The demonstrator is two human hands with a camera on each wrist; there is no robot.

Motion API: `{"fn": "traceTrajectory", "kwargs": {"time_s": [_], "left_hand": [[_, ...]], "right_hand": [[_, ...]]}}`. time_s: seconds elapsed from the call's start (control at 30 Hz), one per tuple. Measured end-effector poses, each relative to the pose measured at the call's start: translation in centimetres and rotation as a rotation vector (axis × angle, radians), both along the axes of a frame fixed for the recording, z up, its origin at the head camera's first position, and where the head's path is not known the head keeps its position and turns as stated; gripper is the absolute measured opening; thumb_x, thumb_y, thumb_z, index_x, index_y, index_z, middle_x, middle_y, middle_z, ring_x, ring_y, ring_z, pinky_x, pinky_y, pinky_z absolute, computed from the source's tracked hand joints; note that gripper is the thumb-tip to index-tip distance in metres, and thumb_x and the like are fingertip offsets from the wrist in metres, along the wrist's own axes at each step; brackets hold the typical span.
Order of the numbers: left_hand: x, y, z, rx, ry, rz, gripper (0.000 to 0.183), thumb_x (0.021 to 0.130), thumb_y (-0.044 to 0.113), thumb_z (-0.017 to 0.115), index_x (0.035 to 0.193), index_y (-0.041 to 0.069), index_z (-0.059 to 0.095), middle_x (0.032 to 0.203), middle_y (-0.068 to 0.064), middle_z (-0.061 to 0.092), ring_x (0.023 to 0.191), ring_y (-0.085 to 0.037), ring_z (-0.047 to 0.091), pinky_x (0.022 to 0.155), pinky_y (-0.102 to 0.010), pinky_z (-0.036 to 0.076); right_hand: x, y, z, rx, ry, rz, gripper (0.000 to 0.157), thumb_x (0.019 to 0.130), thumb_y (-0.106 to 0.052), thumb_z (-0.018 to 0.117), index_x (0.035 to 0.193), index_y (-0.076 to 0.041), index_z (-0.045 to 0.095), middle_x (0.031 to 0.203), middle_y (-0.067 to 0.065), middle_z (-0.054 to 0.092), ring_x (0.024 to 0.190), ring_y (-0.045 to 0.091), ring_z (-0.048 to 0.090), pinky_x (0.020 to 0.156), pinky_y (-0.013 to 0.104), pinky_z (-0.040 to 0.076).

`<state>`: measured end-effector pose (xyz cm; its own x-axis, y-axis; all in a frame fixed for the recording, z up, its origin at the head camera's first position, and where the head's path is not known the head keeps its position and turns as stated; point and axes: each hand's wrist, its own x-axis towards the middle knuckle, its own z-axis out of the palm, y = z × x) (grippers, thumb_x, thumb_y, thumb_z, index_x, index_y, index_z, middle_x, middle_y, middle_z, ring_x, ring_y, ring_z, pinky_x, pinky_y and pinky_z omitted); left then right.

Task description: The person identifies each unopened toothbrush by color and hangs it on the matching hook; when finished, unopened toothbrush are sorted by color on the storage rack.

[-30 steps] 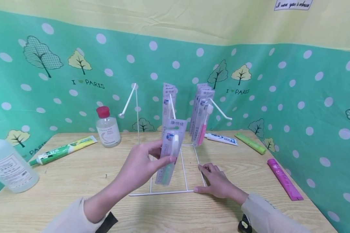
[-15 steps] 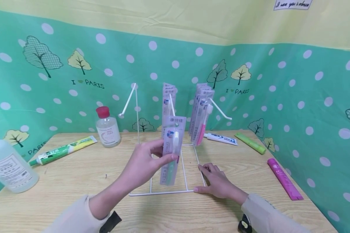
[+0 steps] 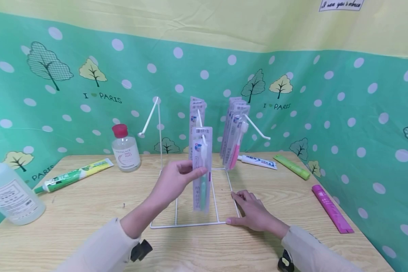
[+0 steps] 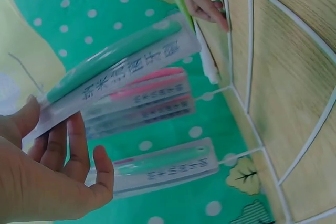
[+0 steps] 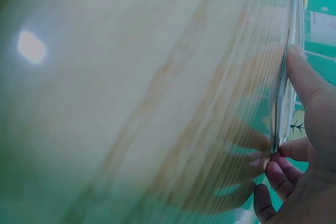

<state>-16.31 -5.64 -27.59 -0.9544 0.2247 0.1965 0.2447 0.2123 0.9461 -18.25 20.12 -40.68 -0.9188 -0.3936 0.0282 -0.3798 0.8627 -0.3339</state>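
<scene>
My left hand (image 3: 175, 181) pinches a packaged toothbrush (image 3: 201, 196) with a green handle by its side edge, between thumb and fingers. The pack hangs upright at the middle hook of the white wire rack (image 3: 190, 226); the hook's tip (image 3: 204, 140) shows in front of the pack's top. In the left wrist view, the green handle (image 4: 115, 56) points away from the fingers. Behind it on that hook are several more toothbrush packs (image 3: 196, 113). My right hand (image 3: 253, 211) holds the rack's front right corner, thumb at the front wire and fingertips at the side wire.
Several toothbrush packs (image 3: 236, 132) hang on the right hook; the left hook (image 3: 149, 117) is bare. A red-capped bottle (image 3: 126, 151), a pump bottle (image 3: 13, 192) and a green toothpaste tube (image 3: 78, 174) stand or lie left. White (image 3: 258, 161), lime (image 3: 291, 167) and pink (image 3: 331, 209) tubes lie right.
My left hand has brought the toothbrush pack from a tilt to upright, raised it a little and moved it back onto the middle hook's tip. The right hand has stayed at the rack.
</scene>
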Motion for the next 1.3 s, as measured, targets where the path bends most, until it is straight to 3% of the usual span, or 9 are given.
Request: {"fn": "traceTrajectory", "kwargs": {"time_s": [0.3, 0.53, 0.93, 1.3], "left_hand": [[-3.3, 0.3, -0.8, 0.1, -0.065, 0.111, 0.037, 0.08, 0.036, 0.067, 0.103, 0.007, 0.067, 0.103, -0.005, 0.066, 0.101, -0.019, 0.058, 0.094, -0.042, 0.042], [-5.3, 0.6, -0.8, 0.145, -0.116, 0.143, 0.042, 0.079, 0.04, 0.067, 0.105, 0.008, 0.066, 0.106, -0.006, 0.064, 0.101, -0.02, 0.057, 0.093, -0.041, 0.043], [-7.8, 0.6, -0.5, 0.146, -0.151, 0.225, 0.044, 0.079, 0.041, 0.067, 0.107, 0.008, 0.064, 0.107, -0.005, 0.062, 0.101, -0.02, 0.054, 0.093, -0.04, 0.042], [-8.7, 0.7, -0.7, 0.145, -0.187, 0.23, 0.052, 0.076, 0.047, 0.067, 0.112, 0.009, 0.061, 0.111, -0.004, 0.059, 0.105, -0.02, 0.052, 0.097, -0.044, 0.038]], "right_hand": [[0.1, 0.0, -0.1, -0.007, -0.024, 0.005, 0.095, 0.071, -0.065, 0.059, 0.141, -0.008, 0.032, 0.133, 0.01, 0.036, 0.119, 0.027, 0.034, 0.093, 0.046, 0.034], [0.1, -0.1, -0.1, -0.008, -0.02, 0.006, 0.093, 0.072, -0.064, 0.059, 0.14, -0.007, 0.034, 0.132, 0.009, 0.037, 0.118, 0.027, 0.035, 0.092, 0.046, 0.035], [0.1, 0.0, 0.0, -0.016, -0.009, 0.013, 0.093, 0.072, -0.064, 0.059, 0.14, -0.006, 0.034, 0.131, 0.009, 0.037, 0.118, 0.026, 0.035, 0.088, 0.044, 0.036], [0.0, 0.1, -0.1, -0.006, -0.018, 0.007, 0.093, 0.072, -0.065, 0.058, 0.14, -0.006, 0.034, 0.13, 0.009, 0.037, 0.116, 0.025, 0.036, 0.088, 0.044, 0.036]]}}
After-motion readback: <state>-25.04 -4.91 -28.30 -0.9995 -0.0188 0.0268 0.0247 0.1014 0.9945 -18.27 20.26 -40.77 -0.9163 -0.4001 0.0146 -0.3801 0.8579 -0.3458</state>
